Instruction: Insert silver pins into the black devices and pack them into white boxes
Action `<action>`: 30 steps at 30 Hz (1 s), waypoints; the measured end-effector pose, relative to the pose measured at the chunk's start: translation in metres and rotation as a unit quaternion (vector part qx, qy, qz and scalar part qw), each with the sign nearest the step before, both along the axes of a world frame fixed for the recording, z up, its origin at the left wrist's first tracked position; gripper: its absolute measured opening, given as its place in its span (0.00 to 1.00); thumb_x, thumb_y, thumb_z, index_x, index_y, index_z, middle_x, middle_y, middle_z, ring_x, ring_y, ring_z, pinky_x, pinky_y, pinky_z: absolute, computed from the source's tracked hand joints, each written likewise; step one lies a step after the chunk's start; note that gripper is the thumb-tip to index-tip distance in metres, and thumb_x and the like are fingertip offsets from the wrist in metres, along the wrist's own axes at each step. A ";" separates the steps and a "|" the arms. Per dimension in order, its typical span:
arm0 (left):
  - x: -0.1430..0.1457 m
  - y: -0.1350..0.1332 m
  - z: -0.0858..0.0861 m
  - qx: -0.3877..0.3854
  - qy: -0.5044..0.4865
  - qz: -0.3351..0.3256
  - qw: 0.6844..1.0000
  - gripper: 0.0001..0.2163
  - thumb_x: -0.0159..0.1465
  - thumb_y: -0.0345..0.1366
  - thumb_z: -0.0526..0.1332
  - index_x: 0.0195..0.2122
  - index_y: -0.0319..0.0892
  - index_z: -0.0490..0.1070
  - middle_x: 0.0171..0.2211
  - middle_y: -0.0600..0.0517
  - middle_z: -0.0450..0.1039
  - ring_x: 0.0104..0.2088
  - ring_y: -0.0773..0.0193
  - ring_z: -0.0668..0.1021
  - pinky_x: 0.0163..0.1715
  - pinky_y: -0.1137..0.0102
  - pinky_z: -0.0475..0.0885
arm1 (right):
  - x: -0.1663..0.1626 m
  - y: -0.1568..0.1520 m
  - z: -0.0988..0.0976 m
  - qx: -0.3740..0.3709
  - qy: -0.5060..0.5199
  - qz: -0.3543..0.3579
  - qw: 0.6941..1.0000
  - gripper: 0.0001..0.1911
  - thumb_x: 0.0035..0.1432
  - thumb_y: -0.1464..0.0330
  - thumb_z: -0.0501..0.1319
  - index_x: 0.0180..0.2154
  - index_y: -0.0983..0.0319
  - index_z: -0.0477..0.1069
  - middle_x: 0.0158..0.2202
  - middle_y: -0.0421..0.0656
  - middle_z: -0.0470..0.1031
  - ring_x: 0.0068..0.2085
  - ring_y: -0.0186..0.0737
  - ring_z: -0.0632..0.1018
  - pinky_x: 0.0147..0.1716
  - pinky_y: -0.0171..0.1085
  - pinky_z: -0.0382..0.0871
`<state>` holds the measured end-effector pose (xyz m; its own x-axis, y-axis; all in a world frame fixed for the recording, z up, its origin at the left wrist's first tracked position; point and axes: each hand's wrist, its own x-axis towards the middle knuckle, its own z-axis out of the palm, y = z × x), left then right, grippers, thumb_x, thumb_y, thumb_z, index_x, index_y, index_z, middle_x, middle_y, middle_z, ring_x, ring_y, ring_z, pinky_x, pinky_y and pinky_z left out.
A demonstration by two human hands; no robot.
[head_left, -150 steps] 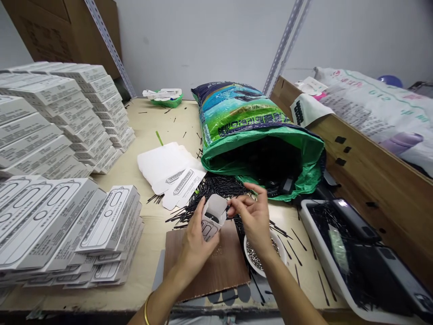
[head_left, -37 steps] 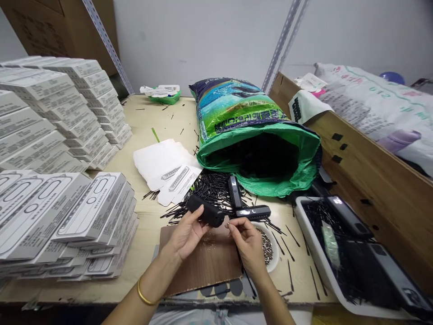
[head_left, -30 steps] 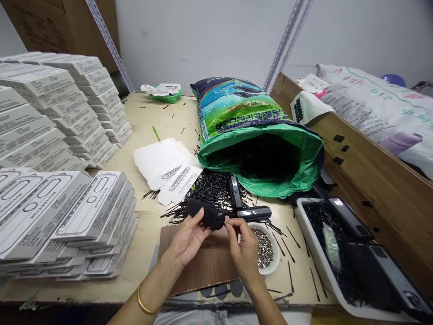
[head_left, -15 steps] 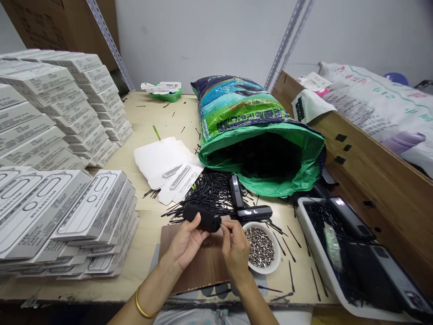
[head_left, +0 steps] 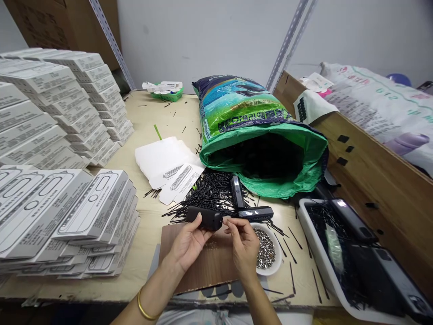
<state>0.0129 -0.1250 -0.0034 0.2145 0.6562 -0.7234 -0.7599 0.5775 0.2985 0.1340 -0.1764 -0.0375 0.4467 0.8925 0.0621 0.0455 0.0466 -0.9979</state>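
Note:
My left hand [head_left: 188, 246] is closed around a black, rounded, elongated device [head_left: 204, 218], thumb on top. The device lies sideways, and its right end has a small hole. Just right of that end, my right hand [head_left: 244, 246] is pinched, thumb against fingertips; whatever it holds is too small to make out. Under both hands is a brown wood-grain board [head_left: 216, 266]. A white bowl [head_left: 278, 261] of small shiny metal pieces [head_left: 265, 248] stands beside my right hand, which partly covers it. Beyond the hands lie a heap of thin black sticks [head_left: 213, 192] and two black patterned devices [head_left: 255, 212].
Stacks of white printed boxes [head_left: 91, 203] fill the left side. An open green-rimmed sack [head_left: 260, 122] lies behind the heap, next to flattened white cartons [head_left: 162, 162]. At right, a white tray [head_left: 313, 253] holds devices and sticks beside a wooden board wall [head_left: 368, 180].
My right hand has drawn slightly right, away from the device's end, and now covers more of the bowl. My left hand still holds the device in nearly the same place.

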 end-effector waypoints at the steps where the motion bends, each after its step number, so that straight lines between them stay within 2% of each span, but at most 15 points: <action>1: 0.001 0.000 0.001 -0.005 -0.003 0.001 1.000 0.05 0.66 0.24 0.54 0.41 0.29 0.67 0.40 0.38 0.75 0.37 0.59 0.79 0.38 0.64 0.78 | -0.001 0.000 0.001 0.018 -0.021 -0.008 1.000 0.07 0.61 0.66 0.59 0.34 0.63 0.72 0.36 0.43 0.72 0.38 0.35 0.75 0.40 0.36 0.69; 4: 0.001 -0.001 0.005 -0.017 -0.014 0.006 1.000 0.05 0.66 0.24 0.53 0.41 0.29 0.66 0.39 0.39 0.74 0.36 0.60 0.79 0.37 0.66 0.78 | -0.007 0.001 0.002 0.051 -0.051 -0.024 0.997 0.05 0.61 0.69 0.59 0.32 0.62 0.71 0.36 0.42 0.69 0.41 0.35 0.73 0.44 0.35 0.66; 9: 0.000 -0.005 0.003 -0.016 -0.020 0.009 1.000 0.05 0.66 0.24 0.52 0.41 0.29 0.65 0.39 0.39 0.73 0.37 0.61 0.78 0.38 0.66 0.77 | -0.010 0.001 0.000 0.056 -0.033 -0.020 0.998 0.05 0.62 0.72 0.57 0.33 0.61 0.70 0.37 0.41 0.69 0.41 0.34 0.73 0.43 0.36 0.66; 15: -0.003 -0.009 -0.001 0.116 0.042 -0.010 0.992 0.10 0.65 0.25 0.56 0.48 0.36 0.64 0.44 0.45 0.73 0.41 0.63 0.77 0.40 0.68 0.76 | -0.012 -0.004 -0.010 0.129 -0.122 -0.013 0.984 0.08 0.61 0.78 0.56 0.36 0.60 0.70 0.37 0.40 0.70 0.41 0.33 0.73 0.42 0.35 0.66; 18: -0.014 -0.012 0.005 0.171 0.095 -0.052 0.979 0.13 0.63 0.30 0.60 0.48 0.38 0.63 0.46 0.45 0.72 0.43 0.61 0.77 0.40 0.68 0.76 | -0.013 -0.008 -0.012 0.107 -0.069 0.002 0.992 0.06 0.61 0.75 0.57 0.36 0.60 0.71 0.37 0.41 0.71 0.41 0.34 0.73 0.41 0.34 0.67; 20: -0.024 -0.016 0.008 0.280 0.166 -0.080 0.942 0.15 0.62 0.34 0.61 0.49 0.40 0.63 0.49 0.45 0.71 0.46 0.57 0.76 0.44 0.64 0.74 | -0.008 -0.010 -0.013 0.075 -0.023 0.014 0.997 0.04 0.61 0.71 0.59 0.39 0.60 0.71 0.39 0.42 0.71 0.42 0.35 0.73 0.41 0.35 0.67; 21: -0.029 -0.019 0.008 0.353 0.220 -0.105 0.903 0.15 0.61 0.36 0.62 0.49 0.41 0.63 0.49 0.45 0.71 0.48 0.55 0.75 0.46 0.62 0.73 | -0.003 -0.010 -0.012 0.059 -0.007 0.005 0.998 0.06 0.60 0.70 0.59 0.41 0.61 0.71 0.40 0.43 0.72 0.42 0.36 0.74 0.42 0.36 0.67; 23: -0.033 -0.023 0.003 0.479 0.343 -0.182 0.787 0.14 0.60 0.35 0.62 0.46 0.41 0.66 0.46 0.45 0.72 0.48 0.54 0.75 0.49 0.60 0.70 | 0.008 -0.009 -0.011 0.032 0.008 -0.044 0.998 0.10 0.60 0.67 0.60 0.44 0.62 0.70 0.42 0.45 0.72 0.42 0.37 0.74 0.42 0.37 0.67; 24: -0.032 -0.024 -0.001 0.504 0.399 -0.235 0.729 0.12 0.60 0.33 0.60 0.45 0.40 0.67 0.43 0.45 0.73 0.46 0.56 0.75 0.49 0.61 0.69 | 0.015 -0.008 -0.009 0.020 0.007 -0.070 0.997 0.11 0.60 0.66 0.60 0.44 0.62 0.69 0.41 0.45 0.73 0.41 0.37 0.74 0.42 0.37 0.67; 25: -0.029 -0.023 -0.006 0.505 0.441 -0.283 0.685 0.12 0.61 0.33 0.58 0.46 0.40 0.67 0.42 0.45 0.73 0.45 0.56 0.75 0.48 0.61 0.69 | 0.021 -0.006 -0.006 0.009 0.001 -0.085 0.996 0.12 0.59 0.65 0.61 0.44 0.63 0.69 0.40 0.45 0.73 0.42 0.38 0.75 0.42 0.38 0.67; 26: -0.025 -0.021 -0.010 0.488 0.474 -0.326 0.657 0.13 0.62 0.33 0.56 0.49 0.39 0.66 0.43 0.44 0.73 0.44 0.57 0.75 0.48 0.61 0.68 | 0.027 -0.003 -0.003 0.002 -0.009 -0.087 0.996 0.12 0.59 0.64 0.61 0.42 0.63 0.70 0.40 0.45 0.73 0.42 0.38 0.74 0.43 0.38 0.67; 27: -0.020 -0.019 -0.014 0.466 0.494 -0.355 0.642 0.15 0.63 0.33 0.54 0.51 0.38 0.64 0.45 0.42 0.72 0.45 0.56 0.74 0.47 0.61 0.68 | 0.033 0.001 0.001 -0.002 -0.022 -0.079 0.997 0.12 0.58 0.63 0.61 0.42 0.63 0.70 0.39 0.45 0.73 0.42 0.39 0.74 0.43 0.38 0.67; 30: -0.005 -0.010 -0.015 0.414 0.512 -0.419 0.625 0.18 0.63 0.37 0.54 0.53 0.36 0.62 0.49 0.40 0.70 0.47 0.53 0.73 0.47 0.61 0.67 | 0.043 0.015 0.012 -0.011 -0.063 -0.049 0.997 0.13 0.59 0.61 0.60 0.40 0.63 0.71 0.39 0.45 0.74 0.42 0.40 0.74 0.43 0.39 0.66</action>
<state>0.0083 -0.1348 -0.0179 0.4371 0.8640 -0.2497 0.5399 -0.0300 0.8412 0.1771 -0.1617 -0.0260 0.5220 0.8466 0.1040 0.1732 0.0141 -0.9848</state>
